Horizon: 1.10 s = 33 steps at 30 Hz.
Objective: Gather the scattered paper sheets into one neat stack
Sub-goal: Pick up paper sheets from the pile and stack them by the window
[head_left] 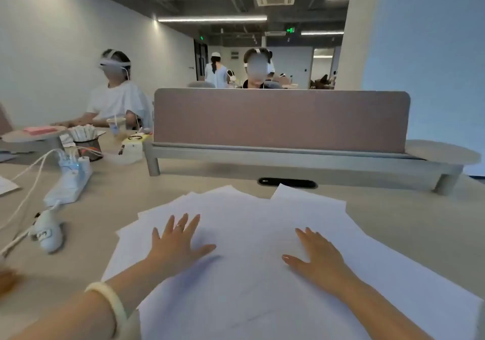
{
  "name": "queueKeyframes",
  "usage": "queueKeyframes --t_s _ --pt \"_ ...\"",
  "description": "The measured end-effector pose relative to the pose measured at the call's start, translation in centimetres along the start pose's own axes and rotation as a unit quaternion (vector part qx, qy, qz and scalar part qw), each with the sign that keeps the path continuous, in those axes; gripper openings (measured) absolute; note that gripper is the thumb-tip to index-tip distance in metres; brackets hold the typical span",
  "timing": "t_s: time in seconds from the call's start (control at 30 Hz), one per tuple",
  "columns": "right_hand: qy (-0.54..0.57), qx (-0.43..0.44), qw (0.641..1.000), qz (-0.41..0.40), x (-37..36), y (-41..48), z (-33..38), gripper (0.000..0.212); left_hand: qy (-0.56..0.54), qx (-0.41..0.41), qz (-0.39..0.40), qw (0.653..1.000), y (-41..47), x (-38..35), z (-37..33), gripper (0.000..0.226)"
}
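Note:
Several white paper sheets (252, 224) lie fanned and overlapping across the beige desk (409, 224) in front of me, their corners sticking out at the far and left sides. My left hand (178, 242) lies flat on the left part of the spread with fingers straight and apart. Flat on the right part rests my right hand (315, 253), fingers straight and together. Neither hand grips a sheet.
A brown divider screen (280, 119) on grey legs stands across the desk's far side, with a black cable slot (287, 182) before it. At the left lie a white power strip (69, 182) with cables and a small white device (47, 232). People sit beyond.

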State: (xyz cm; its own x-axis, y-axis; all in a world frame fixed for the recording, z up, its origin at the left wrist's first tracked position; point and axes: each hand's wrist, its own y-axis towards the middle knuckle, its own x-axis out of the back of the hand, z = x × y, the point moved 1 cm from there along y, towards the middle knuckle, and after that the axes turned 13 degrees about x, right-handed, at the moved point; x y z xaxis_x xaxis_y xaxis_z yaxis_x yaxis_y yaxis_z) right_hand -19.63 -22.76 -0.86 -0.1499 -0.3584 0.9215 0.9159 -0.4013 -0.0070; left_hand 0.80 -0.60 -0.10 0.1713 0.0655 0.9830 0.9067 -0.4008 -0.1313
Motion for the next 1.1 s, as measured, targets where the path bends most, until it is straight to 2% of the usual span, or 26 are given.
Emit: queueKeyframes --t_s 0.1,0.23,0.33,0.43,0.47,0.57,0.67,0.77,0.97,1.1 --pt "-0.041 -0.005 0.999 -0.004 -1.6 -3.6 0.3 0.083 0.032 -0.004 0.029 0.999 -3.6 -1.6 1.4 0.100" --pt "-0.049 -0.013 0.999 0.006 -3.1 -7.3 1.3 0.081 0.047 -0.028 0.013 0.998 -7.3 -2.3 2.2 0.084" --pt "-0.037 -0.011 0.999 -0.015 -3.0 -8.2 1.7 0.081 0.058 -0.040 0.014 0.997 -9.4 -1.8 1.5 0.095" --pt "-0.006 -0.016 0.999 -0.032 -2.9 -8.6 1.9 0.081 0.058 -0.084 0.029 0.994 -11.0 -1.8 0.9 0.142" --pt "0.014 -0.020 0.999 -0.047 -2.5 -8.6 1.9 0.081 0.055 -0.099 0.035 0.993 -11.5 -1.6 0.8 0.148" --pt "0.164 -0.046 0.978 -0.118 -1.2 -7.9 1.6 0.077 0.037 -0.140 0.067 0.987 -12.5 -0.8 0.7 0.146" --pt "0.289 -0.053 0.944 -0.149 -0.7 -6.5 1.5 0.073 0.034 -0.159 0.078 0.984 -12.4 -0.6 0.5 0.125" --pt "0.329 -0.067 0.928 -0.162 -0.3 -5.2 1.4 0.069 0.031 -0.172 0.074 0.982 -11.3 -1.0 0.7 0.109" --pt "0.378 -0.094 0.898 -0.205 0.3 -4.6 0.6 0.059 0.030 -0.198 0.008 0.980 -9.5 -0.7 0.3 0.123" --pt "0.370 -0.090 0.901 -0.206 0.5 -4.5 1.0 0.058 0.075 -0.221 0.039 0.972 -8.9 -0.4 -1.5 0.128"
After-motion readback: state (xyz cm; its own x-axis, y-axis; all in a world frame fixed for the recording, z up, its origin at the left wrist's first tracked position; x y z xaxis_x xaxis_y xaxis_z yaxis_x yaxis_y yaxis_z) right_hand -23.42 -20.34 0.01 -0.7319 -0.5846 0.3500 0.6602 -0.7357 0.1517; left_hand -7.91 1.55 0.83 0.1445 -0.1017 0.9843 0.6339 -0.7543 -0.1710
